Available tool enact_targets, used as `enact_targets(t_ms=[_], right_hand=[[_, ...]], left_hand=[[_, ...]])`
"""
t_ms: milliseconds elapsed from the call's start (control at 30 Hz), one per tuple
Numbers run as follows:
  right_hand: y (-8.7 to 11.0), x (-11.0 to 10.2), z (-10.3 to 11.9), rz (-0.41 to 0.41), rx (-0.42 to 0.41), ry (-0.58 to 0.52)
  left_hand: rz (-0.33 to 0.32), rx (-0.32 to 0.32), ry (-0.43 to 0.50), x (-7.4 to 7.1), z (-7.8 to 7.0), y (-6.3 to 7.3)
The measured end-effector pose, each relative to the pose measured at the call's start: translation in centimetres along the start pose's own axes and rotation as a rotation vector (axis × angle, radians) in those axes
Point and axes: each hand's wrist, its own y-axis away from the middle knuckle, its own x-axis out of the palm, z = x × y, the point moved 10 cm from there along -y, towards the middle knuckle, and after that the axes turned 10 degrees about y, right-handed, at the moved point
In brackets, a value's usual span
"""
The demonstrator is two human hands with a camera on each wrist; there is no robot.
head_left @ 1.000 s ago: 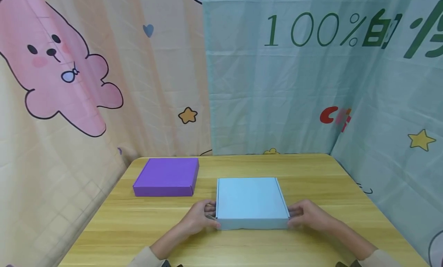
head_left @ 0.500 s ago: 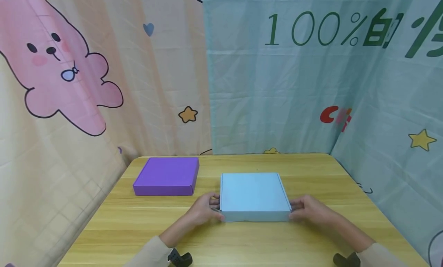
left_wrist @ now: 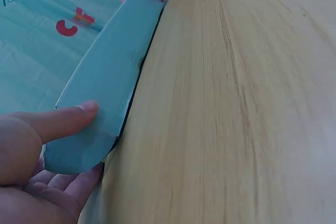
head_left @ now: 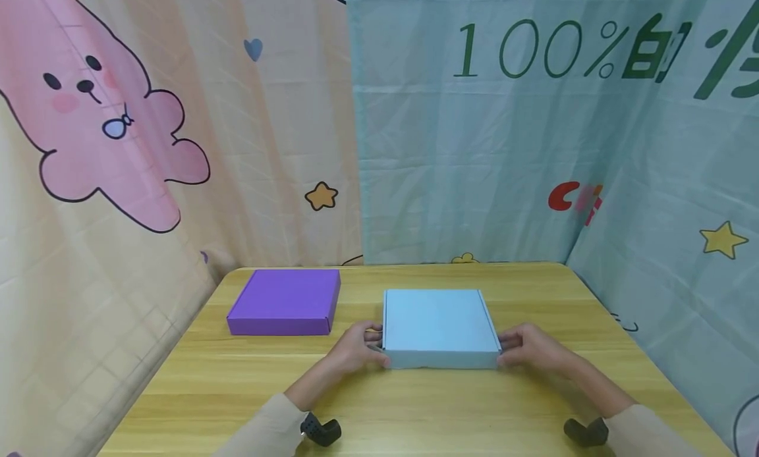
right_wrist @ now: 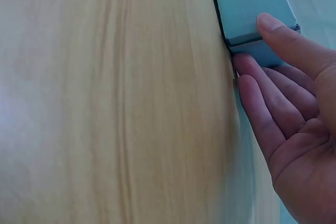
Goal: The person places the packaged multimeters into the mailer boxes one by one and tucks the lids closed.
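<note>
A flat light blue cardboard box point(head_left: 440, 320) lies lid up on the wooden table, right of its middle. My left hand point(head_left: 358, 347) grips the near left corner; in the left wrist view its thumb presses the front wall of the box point(left_wrist: 100, 93) and its fingers curl behind the side. At the near right corner my right hand point(head_left: 536, 349) holds the box too. In the right wrist view that hand's thumb point(right_wrist: 283, 38) lies on the front wall, with the fingers against the side wall. Parts of the left fingers are hidden behind the box.
A flat purple box point(head_left: 283, 302) lies at the back left of the wooden table point(head_left: 450, 411). Printed curtains point(head_left: 474, 147) hang close around the table's back and sides. A dark device point(head_left: 321, 430) sits at each wrist.
Both hands have moved the light blue box away from me across the table and slightly to the right. The purple box has stayed in place.
</note>
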Motion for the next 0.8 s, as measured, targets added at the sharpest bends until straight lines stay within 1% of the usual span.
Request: enact_targets(t_ms=[133, 300, 367, 467, 600, 800], right_hand=[[-0.3, -0.5, -0.5, -0.035, -0.011, -0.003], [-0.5, -1.5, -0.8, -0.085, 0.002, 0.048], [-0.5, -1.8, -0.9, -0.095, 0.011, 0.061], [-0.6, -2.0, -1.0, -0.101, 0.025, 0.06], [-0.9, -2.1, -1.4, -0.097, 0.033, 0.05], [-1.5, -2.2, -2.1, -0.11, 0.053, 0.051]], left_hand=[[-0.024, 0.002, 0.022, 0.3, 0.3, -0.6], [-0.049, 0.0, 0.013, 0.5, 0.1, -1.6], [-0.055, 0.009, -0.003, 0.5, -0.1, -2.0], [-0.079, 0.037, -0.058, 0.3, -0.3, -2.5], [-0.135, 0.057, -0.141, -0.2, -0.6, -2.9], [-0.204, 0.077, -0.179, -0.5, -0.9, -3.1]])
